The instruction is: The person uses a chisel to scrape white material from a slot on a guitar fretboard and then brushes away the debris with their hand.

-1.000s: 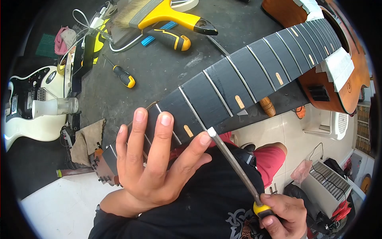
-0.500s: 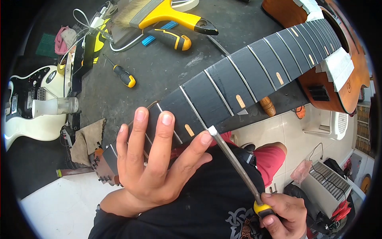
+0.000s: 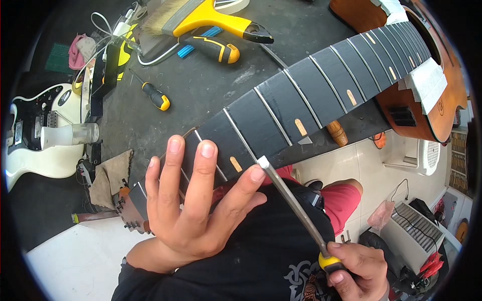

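A dark guitar fretboard [image 3: 281, 108] with metal frets and pale oval inlays runs diagonally to an orange-brown guitar body [image 3: 432, 108]. My left hand [image 3: 198, 205] rests spread over its headstock-side part, the fingertips lying on the frets and the board edge. In my right hand [image 3: 359, 266] is the yellow and black handle of a long metal tool [image 3: 296, 208]. The tool's bright white tip touches the near edge of the board at a fret end, just beside my left index fingertip. Part of the handle is hidden in my fingers.
Beyond the neck lie a yellow-handled brush [image 3: 216, 22], a yellow-black handle [image 3: 213, 48] and a small screwdriver [image 3: 155, 95]. A white electric guitar [image 3: 50, 155] and a brown cloth [image 3: 110, 178] are at the left. A wooden handle [image 3: 337, 133] sits under the neck.
The neck, my left hand and the tool tip appear slightly further left in the view. The grip of my right hand looks the same.
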The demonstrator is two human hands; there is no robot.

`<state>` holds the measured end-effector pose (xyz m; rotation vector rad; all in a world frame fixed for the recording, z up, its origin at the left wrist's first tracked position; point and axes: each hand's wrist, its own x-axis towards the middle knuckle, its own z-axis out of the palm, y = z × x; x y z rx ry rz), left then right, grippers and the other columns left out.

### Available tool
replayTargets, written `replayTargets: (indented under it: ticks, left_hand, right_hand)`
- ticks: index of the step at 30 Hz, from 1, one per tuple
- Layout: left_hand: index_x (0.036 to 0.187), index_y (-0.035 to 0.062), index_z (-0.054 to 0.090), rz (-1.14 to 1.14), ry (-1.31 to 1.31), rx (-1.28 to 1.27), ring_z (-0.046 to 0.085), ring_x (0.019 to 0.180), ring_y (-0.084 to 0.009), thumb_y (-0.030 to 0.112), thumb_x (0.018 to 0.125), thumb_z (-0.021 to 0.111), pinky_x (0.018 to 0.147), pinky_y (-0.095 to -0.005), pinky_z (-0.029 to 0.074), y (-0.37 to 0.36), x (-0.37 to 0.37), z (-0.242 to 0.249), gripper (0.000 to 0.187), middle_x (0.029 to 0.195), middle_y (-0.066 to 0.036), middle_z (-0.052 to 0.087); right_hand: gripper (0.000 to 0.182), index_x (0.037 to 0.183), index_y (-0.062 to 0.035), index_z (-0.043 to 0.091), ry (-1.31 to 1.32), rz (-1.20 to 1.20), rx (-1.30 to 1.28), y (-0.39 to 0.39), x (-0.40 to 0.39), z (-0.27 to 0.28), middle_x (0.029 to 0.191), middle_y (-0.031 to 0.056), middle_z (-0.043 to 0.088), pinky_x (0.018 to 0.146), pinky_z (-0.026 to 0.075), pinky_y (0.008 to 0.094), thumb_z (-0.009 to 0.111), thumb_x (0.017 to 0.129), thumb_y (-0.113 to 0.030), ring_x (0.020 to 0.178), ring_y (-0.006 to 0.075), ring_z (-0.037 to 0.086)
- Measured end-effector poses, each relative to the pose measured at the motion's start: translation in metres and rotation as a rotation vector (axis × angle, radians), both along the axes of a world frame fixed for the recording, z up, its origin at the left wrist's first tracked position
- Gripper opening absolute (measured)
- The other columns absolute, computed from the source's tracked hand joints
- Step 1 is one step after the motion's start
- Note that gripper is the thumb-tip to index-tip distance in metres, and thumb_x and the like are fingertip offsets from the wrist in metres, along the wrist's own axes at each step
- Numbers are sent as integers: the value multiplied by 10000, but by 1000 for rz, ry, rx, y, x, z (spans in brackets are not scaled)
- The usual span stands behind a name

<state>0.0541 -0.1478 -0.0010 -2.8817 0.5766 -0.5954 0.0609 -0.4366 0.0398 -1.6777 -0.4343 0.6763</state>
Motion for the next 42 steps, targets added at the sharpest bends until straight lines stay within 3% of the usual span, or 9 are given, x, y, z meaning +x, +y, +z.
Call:
replayTargets:
  ticks: [42]
  left_hand:
    - [1309, 201, 650, 8, 1, -10, 568, 1248, -483, 490, 829, 789, 964, -542, 495, -1, -1, -1, 577, 1400, -221, 538]
  right_hand:
    - [384, 1299, 147, 576, 7, -1, -10, 0, 0, 4, 1126, 262, 701, 863, 530, 301, 613, 990, -78, 977, 290, 717]
